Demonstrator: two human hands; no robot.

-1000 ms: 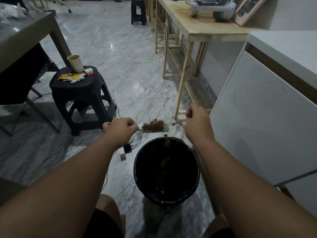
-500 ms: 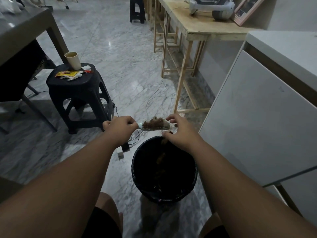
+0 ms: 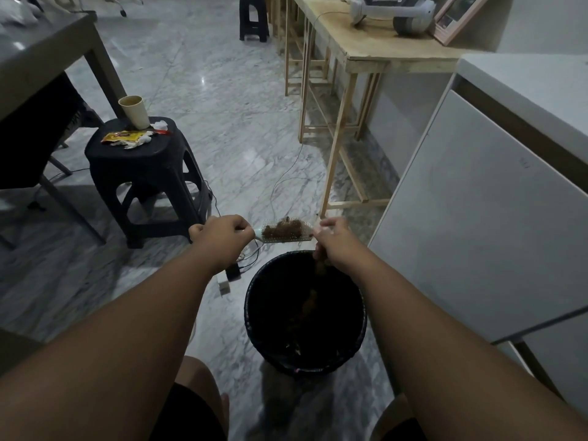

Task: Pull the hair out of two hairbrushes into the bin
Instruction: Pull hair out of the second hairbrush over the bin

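Head view, looking down past two bare forearms to a marble-patterned grey floor (image 3: 222,100). A pale, flat paddle hairbrush (image 3: 286,234) with a dotted bristle pad is held level above the far rim of a round black bin (image 3: 251,316), which has a dark liner and stands on the floor between the person's knees. The brush's long axis runs left to right across the view, handle toward the left, head toward the right, bristle face turned up and toward the camera. A matted brown clump of hair (image 3: 284,230), fibrous and irregular, sits on the bristles. The left hand (image 3: 221,238) is curled into a fist, its grip clamped on the brush handle, knuckles up, forearm reaching straight forward. The right hand (image 3: 334,241) is at the tip of the brush head, fingers drawn together in a pinch on a brown strand of hair that hangs from under the hand down over the bin mouth; more brownish tufts lie inside the bin. To the left stands a black moulded plastic stool (image 3: 149,173) carrying a tapered paper cup (image 3: 135,111), a yellow wrapper (image 3: 122,136) and crumpled white paper. A raw-wood worktop (image 3: 375,49) on thin legs runs along the right, beside a smooth white cabinet (image 3: 477,218). A thin cable (image 3: 292,167) trails across the floor.
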